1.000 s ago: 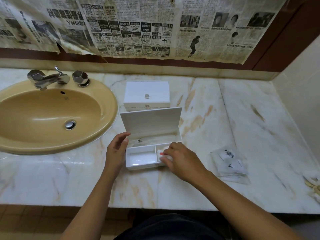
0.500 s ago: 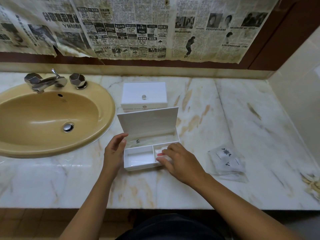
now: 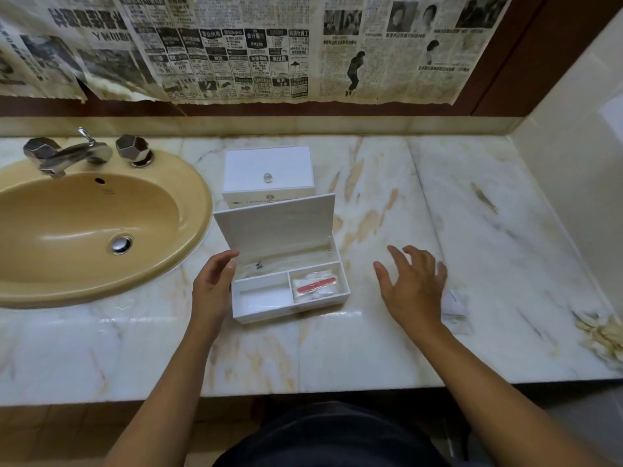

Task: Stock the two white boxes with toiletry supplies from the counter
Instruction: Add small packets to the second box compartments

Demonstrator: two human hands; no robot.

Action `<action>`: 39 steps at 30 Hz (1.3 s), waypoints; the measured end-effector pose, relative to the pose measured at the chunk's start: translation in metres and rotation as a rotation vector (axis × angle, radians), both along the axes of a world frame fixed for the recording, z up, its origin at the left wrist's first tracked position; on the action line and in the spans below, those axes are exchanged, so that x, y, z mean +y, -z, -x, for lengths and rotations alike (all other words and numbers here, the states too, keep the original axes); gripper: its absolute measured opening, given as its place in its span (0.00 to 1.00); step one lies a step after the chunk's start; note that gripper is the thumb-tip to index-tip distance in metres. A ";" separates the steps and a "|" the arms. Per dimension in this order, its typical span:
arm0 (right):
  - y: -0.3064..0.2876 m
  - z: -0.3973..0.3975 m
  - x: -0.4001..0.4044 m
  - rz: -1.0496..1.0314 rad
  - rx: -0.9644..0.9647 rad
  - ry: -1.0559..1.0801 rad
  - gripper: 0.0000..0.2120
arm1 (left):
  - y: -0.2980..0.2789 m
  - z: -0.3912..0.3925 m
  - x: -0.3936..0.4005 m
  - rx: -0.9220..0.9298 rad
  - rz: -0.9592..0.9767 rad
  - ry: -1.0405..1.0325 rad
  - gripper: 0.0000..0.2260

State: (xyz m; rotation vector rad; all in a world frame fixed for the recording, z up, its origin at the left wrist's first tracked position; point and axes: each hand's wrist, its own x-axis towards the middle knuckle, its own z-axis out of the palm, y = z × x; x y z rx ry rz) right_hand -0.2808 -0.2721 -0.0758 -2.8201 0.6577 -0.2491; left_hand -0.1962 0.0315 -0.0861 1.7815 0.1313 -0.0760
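An open white box (image 3: 236, 306) stands on the marble counter with its lid (image 3: 274, 227) raised. Its front right compartment holds a clear packet with a red strip (image 3: 315, 284). The front left compartment looks empty, and the rear one has a clear wrapper. My left hand (image 3: 212, 288) rests against the box's left side. My right hand (image 3: 413, 286) hovers empty, fingers spread, right of the box and over clear toiletry packets (image 3: 455, 306) that it partly hides. Behind the open box is a second white box (image 3: 268, 173), closed, with a small knob.
A tan sink (image 3: 188, 230) with a chrome tap (image 3: 67, 153) fills the counter's left part. Crumpled pale material (image 3: 603, 335) lies at the far right edge. Newspaper (image 3: 236, 48) hangs on the wall behind, and a side wall closes the right.
My right hand has let go of the red-strip packet in the front right compartment and swung right, toward the packets on the counter. My left hand has stayed at the box.
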 end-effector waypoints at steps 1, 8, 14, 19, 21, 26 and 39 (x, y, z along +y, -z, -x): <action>0.002 0.003 -0.005 0.009 0.083 0.059 0.25 | 0.000 0.000 0.000 -0.001 -0.001 0.001 0.11; 0.022 0.022 -0.012 -0.142 0.400 0.241 0.33 | 0.002 -0.001 0.002 0.006 0.002 -0.002 0.11; 0.012 0.012 0.017 -0.251 0.392 0.218 0.32 | 0.002 0.000 0.001 0.002 0.016 -0.001 0.11; 0.000 -0.004 0.035 -0.399 0.323 0.155 0.28 | 0.003 -0.001 0.002 0.008 0.024 -0.005 0.11; -0.004 -0.008 0.038 -0.465 0.272 0.125 0.26 | 0.002 -0.001 0.001 0.012 0.033 -0.007 0.11; -0.012 -0.013 0.030 -0.377 0.207 0.011 0.22 | 0.003 -0.001 0.001 0.012 0.020 -0.003 0.11; 0.009 -0.018 0.016 -0.158 0.244 -0.166 0.08 | 0.000 -0.001 0.001 0.019 0.022 -0.013 0.10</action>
